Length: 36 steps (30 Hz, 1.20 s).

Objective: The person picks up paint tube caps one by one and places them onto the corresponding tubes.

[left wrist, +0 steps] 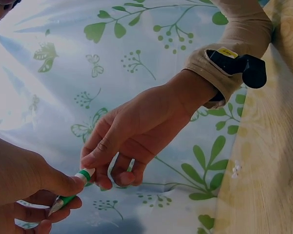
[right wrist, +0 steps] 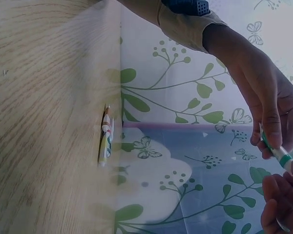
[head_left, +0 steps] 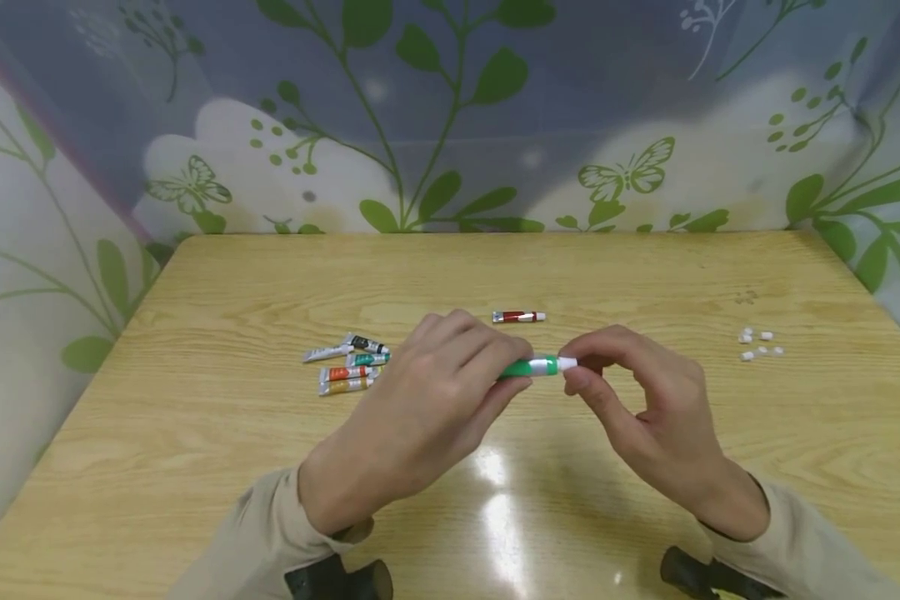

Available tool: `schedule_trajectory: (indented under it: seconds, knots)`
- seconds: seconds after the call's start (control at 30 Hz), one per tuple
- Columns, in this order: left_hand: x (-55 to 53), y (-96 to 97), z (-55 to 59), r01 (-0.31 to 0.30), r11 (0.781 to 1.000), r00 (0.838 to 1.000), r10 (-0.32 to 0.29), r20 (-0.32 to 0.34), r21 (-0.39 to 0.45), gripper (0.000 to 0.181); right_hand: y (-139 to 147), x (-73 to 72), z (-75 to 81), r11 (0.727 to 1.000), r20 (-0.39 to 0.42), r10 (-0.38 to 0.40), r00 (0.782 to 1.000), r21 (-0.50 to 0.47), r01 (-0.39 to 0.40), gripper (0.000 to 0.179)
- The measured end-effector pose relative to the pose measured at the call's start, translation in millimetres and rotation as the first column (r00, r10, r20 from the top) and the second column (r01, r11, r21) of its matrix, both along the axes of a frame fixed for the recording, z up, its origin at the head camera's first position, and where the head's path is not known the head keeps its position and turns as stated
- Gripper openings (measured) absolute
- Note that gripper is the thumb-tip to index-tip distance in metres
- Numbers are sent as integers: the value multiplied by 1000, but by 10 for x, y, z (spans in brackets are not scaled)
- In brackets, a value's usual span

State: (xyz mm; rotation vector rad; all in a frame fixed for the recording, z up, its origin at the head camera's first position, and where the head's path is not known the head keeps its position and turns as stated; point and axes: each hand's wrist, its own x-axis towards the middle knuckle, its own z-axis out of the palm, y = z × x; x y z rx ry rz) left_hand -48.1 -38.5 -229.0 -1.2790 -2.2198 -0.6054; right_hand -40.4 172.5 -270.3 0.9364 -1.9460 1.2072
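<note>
Closest to me: two beige sleeves (head_left: 262, 525), with black wrist gear (head_left: 341, 577) at the cuffs. Next, the hands. I see the left hand (head_left: 422, 407) gripping a green tube (head_left: 528, 367) between thumb and fingers, and the right hand (head_left: 663, 417) pinching the white cap (head_left: 567, 364) at the tube's right end, thumb and forefinger. Hands near each other, apart, the tube bridging them; I have it held up over the wood tabletop (head_left: 270, 292), roughly level, cap still on.

Past the left hand, on my left, tubes lie in a loose cluster: ochre (head_left: 347, 386), orange (head_left: 343, 373), teal (head_left: 367, 360), a pale one (head_left: 327, 354), black (head_left: 367, 344). The left hand hides part of this cluster from my head view. Far right, small white pieces (head_left: 767, 336) scattered, too small for me to read. Further back, a red tube (head_left: 518, 317) lies alone, its white end pointing right. Behind the tabletop, a leaf-and-butterfly cloth (head_left: 540, 167).
</note>
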Motion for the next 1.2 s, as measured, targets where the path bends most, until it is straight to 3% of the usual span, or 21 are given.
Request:
schedule_trajectory:
  seconds: [0.17, 0.5, 0.7, 0.87, 1.03, 1.2]
  knots:
    - [0, 11, -3, 7, 1000, 1000, -7, 5, -14, 13, 23, 5, -21, 1000, 20, -18, 1000, 17, 17, 36]
    - [-2, 16, -1, 1, 1000, 1000, -1, -7, -2, 14, 71, 33, -30, 999, 137, 39, 990, 6, -40, 33]
    - [-1, 17, 0, 1, 1000, 1000, -1, -12, 5, 15, 65, 21, -26, 995, 58, 100, 993, -29, -98, 38]
    - [-2, 20, 1, 4, 1000, 1000, -4, -10, 7, 15, 42, 3, -32, 994, -30, 103, 994, -43, -104, 39]
    - [-2, 17, -9, 3, 1000, 1000, -3, -10, -3, 15, 26, -10, -28, 992, -41, 110, 993, -49, -112, 32]
    - [-6, 18, -14, 10, 1000, 1000, -10, 0, 2, 15, 29, -7, -12, 998, -28, 54, 998, -15, -55, 33]
